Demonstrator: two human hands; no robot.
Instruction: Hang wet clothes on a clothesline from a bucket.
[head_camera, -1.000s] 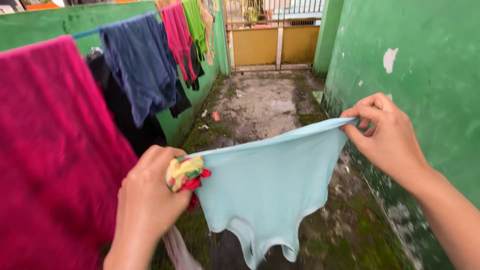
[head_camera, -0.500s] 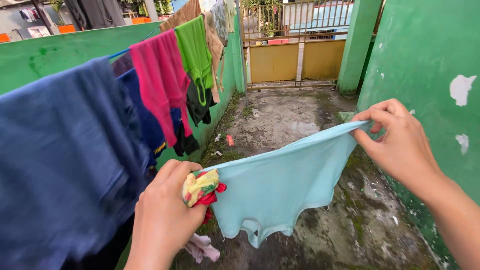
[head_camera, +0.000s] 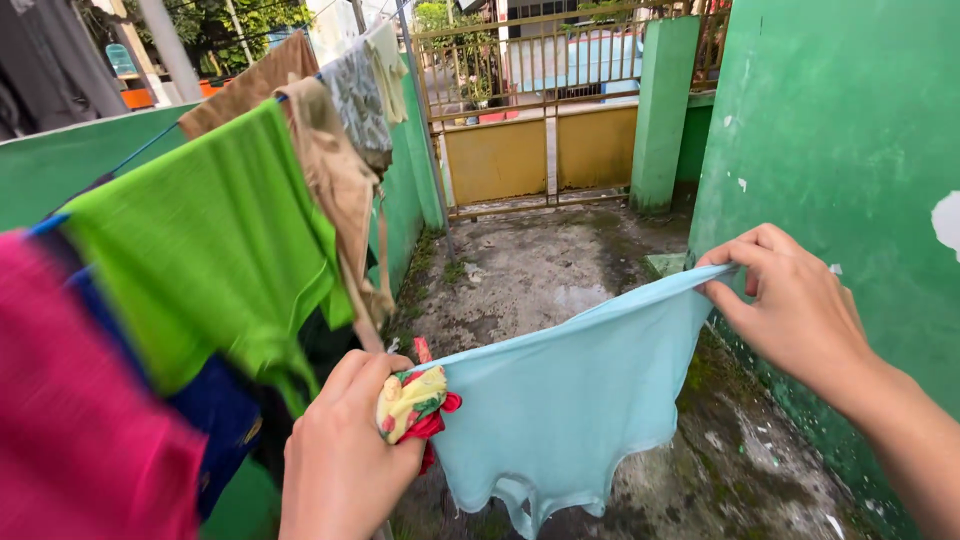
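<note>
While both hands (head_camera: 800, 315) stretch it, soft pale-blue cloth (head_camera: 560, 410) sags.

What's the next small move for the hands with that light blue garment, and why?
Probably lift the light blue garment up and left toward the clothesline. Both hands already stretch its top edge flat: the right hand pinches one corner, the left hand grips the other along with a bunched floral cloth. The line hangs just left, carrying a green shirt and others.
</note>
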